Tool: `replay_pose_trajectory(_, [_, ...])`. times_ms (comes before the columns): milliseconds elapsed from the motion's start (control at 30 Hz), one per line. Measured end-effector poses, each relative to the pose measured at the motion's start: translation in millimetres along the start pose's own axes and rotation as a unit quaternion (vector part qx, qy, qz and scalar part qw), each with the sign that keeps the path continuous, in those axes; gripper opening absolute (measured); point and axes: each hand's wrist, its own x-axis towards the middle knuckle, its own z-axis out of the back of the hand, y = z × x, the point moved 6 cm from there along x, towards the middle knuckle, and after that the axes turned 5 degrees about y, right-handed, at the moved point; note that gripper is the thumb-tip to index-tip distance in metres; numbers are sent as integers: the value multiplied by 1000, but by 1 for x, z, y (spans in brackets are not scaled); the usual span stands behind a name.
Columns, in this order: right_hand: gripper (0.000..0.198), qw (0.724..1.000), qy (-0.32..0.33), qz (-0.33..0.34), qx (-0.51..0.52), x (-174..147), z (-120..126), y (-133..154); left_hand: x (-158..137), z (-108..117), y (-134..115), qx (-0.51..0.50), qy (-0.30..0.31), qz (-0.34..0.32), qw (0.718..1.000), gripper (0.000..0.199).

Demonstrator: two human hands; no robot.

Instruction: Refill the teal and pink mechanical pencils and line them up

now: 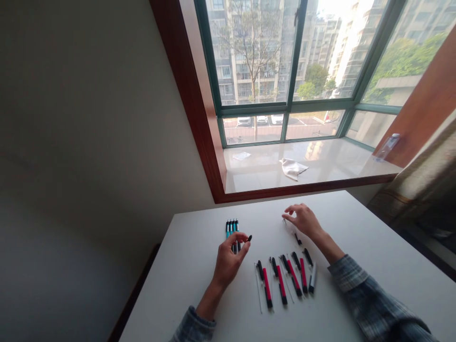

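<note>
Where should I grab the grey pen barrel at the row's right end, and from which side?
Probably mid-length on the grey pen barrel, pinched across its width, coming from above right: it lies flat and slim, with a red pen barrel close on its left.

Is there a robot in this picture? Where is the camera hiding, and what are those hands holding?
No robot here, just a person's own two hands. The camera sits on that person's head, looking forward and down, so you see almost what they see.

On the white table lie four blue-and-black pens side by side. Nearer the person are red tubes, one grey tube, black clip pieces and thin white sticks.

The left hand pinches a small black piece. The right hand has its fingertips by a tiny pale thing; I can't tell whether it's held.
</note>
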Motion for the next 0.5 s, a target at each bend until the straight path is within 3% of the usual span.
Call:
replay_pose_trajectory(133, [21,999,25,-42,8,1,-10,-4,0,1,-3,20,2,-4,1000,17])
replay_pose_trajectory(267, [25,994,-22,-26,109,-4,5,18,-2,2,-5,22,-9,-17,1000,14])
replay_pose_trajectory(333, [30,973,-33,-9,228,-11,9,36,-3,2,-5,25,-15,-28,999,11])
replay_pose_trajectory(400, [32,944,5,27,329,-21,3,61,-4,2,-5,33,-18,-41,998,10])
replay_pose_trajectory(500, [25,922,47,63,378,-35,-13,94,-4,0,-6,41,-14,-62,997,10])
